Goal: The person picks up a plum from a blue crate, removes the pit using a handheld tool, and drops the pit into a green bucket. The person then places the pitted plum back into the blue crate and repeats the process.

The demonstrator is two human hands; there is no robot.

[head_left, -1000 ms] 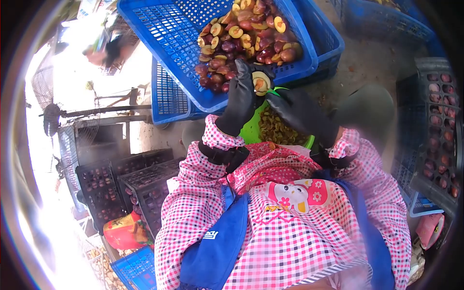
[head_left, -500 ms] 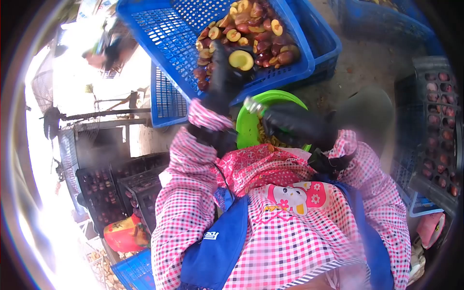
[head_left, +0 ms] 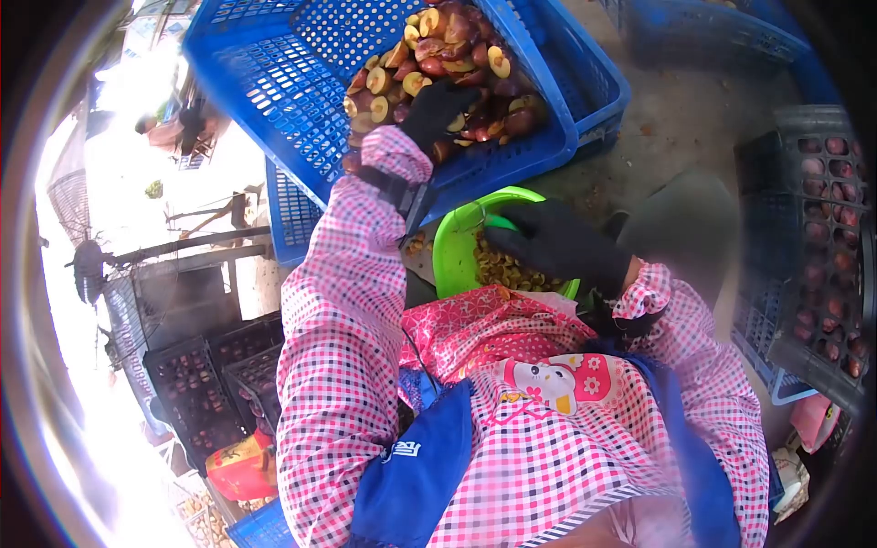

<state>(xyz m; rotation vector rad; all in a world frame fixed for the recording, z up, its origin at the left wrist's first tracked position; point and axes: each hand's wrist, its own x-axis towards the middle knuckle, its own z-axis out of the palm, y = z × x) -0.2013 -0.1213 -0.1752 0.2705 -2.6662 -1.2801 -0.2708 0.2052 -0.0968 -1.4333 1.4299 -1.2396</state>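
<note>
Fruit halves: a heap of cut plum-like fruit (head_left: 498, 61) in the upper blue crate (head_left: 512, 171), dark red skins and yellow cut faces mixed, some pieces whole-looking
Left hand: black-gloved (head_left: 440, 111), set down on the near part of the heap and touching fruit; fingers partly hidden, so whether they grip a piece or lie open cannot be told
Right hand: black-gloved (head_left: 566, 248), above the green bowl (head_left: 447, 256); fingers closed around a green-handled tool (head_left: 498, 221) (working end not clear)
Bowl contents: small yellow-brown pieces (head_left: 504, 269), below the right hand
Crate support: the upper crate sits askew over a second blue crate (head_left: 605, 114) — contact beneath it is hidden
Surroundings: black crates (head_left: 183, 345) of dark fruit at the left, a black fruit crate (head_left: 804, 361) at the right, a red bag (head_left: 242, 468) low at the left
Risk, fruit: wet faces on smooth gloves could let a half slip — cause, a loose or off-centre pinch
Risk, crate: weight pressed on the near rim could tip the skewed crate and spill the heap
Risk, tool: the hidden end could nick a glove if the hands met without a clear view of it
</note>
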